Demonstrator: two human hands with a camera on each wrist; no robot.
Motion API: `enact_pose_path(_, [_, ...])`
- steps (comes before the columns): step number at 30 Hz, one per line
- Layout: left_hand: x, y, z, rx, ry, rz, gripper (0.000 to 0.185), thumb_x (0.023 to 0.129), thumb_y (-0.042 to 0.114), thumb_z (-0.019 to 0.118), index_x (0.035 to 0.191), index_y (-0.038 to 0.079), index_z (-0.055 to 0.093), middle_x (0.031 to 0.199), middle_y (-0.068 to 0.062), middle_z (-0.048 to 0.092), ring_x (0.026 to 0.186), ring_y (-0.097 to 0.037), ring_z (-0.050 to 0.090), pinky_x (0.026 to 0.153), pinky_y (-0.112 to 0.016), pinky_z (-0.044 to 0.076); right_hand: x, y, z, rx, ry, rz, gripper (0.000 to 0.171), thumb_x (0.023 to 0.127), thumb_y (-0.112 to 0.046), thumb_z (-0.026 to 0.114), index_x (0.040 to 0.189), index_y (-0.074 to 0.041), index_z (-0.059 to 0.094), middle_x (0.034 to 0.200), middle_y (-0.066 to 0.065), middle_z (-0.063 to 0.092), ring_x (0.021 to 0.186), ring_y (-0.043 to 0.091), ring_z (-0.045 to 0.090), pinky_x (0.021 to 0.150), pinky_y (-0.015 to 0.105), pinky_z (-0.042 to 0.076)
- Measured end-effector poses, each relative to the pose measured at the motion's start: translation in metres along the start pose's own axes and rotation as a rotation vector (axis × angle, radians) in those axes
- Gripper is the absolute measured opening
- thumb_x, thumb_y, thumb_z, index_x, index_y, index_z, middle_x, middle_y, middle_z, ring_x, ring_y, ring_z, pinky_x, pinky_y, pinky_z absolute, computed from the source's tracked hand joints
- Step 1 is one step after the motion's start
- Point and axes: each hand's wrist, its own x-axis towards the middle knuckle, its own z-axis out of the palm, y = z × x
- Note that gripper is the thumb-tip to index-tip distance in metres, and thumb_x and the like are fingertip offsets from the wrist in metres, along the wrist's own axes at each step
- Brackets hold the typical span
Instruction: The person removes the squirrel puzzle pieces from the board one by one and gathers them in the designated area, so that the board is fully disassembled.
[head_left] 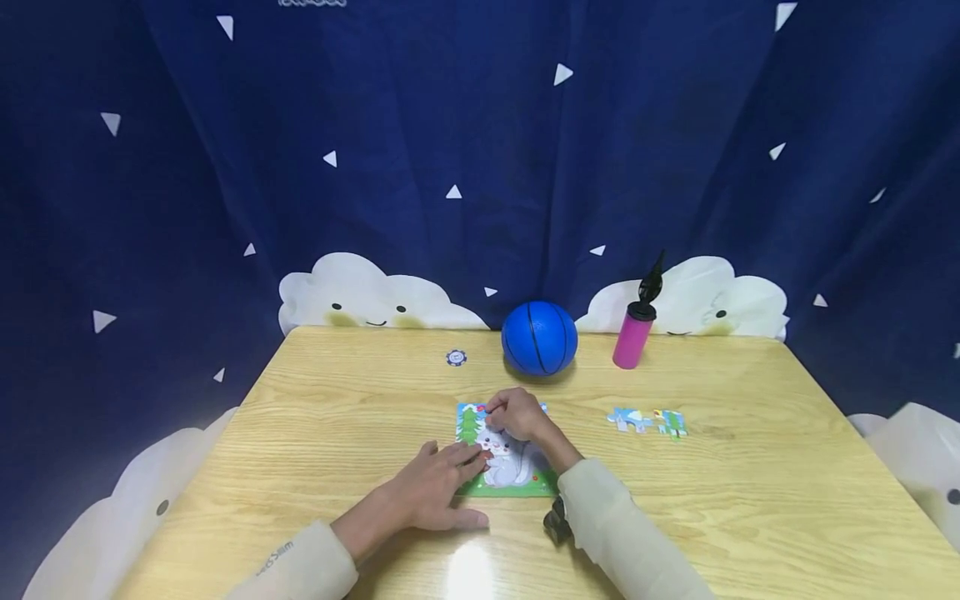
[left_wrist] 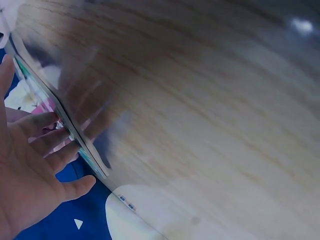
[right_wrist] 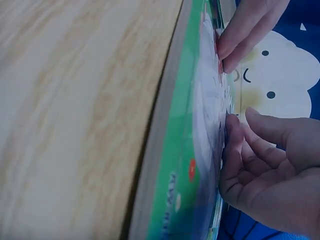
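A jigsaw puzzle (head_left: 510,477) with a grey-white animal, green trees and a green lower border lies flat on the table. From the left, my left hand (head_left: 437,487) rests its spread, nearly straight fingertips on the picture's left part, thumb stretched out below. My right hand (head_left: 517,414) reaches over the upper part of the puzzle and hides some of it. In the right wrist view, the bent fingers (right_wrist: 232,150) of that hand touch the puzzle (right_wrist: 200,125), the thumb standing apart from them. No piece shows between them.
Joined puzzle pieces (head_left: 628,419) and another small cluster of pieces (head_left: 672,423) lie to the right. Along the back stand a blue ball (head_left: 539,338) and a pink pump (head_left: 632,340) with a black top. A round blue-and-white chip (head_left: 456,357) lies left of the ball.
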Motion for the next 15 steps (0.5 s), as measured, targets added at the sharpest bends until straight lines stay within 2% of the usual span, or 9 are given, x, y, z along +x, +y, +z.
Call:
enact_pose_path(6, [0.0010, -0.0017, 0.0003, 0.010, 0.004, 0.007, 0.084, 0.083, 0.072, 0.047, 0.143, 0.014, 0.042, 0.150, -0.006, 0.040, 0.138, -0.025, 0.039, 0.103, -0.057, 0.037, 0.0020, -0.0023, 0.0029, -0.024, -0.010, 0.004, 0.026, 0.083, -0.009, 0.064, 0.108, -0.004, 0.067, 0.076, 0.003, 0.062, 0.068, 0.013, 0.053, 0.058, 0.021, 0.041])
enact_pose_path(15, [0.0016, -0.0008, -0.0006, 0.032, 0.032, 0.018, 0.084, 0.082, 0.072, 0.049, 0.142, 0.013, 0.045, 0.148, -0.006, 0.043, 0.136, -0.023, 0.042, 0.101, -0.053, 0.039, 0.0063, -0.0039, 0.0065, -0.080, 0.047, 0.043, 0.012, 0.086, -0.012, 0.065, 0.098, -0.010, 0.068, 0.073, 0.002, 0.061, 0.064, 0.012, 0.052, 0.053, 0.021, 0.039])
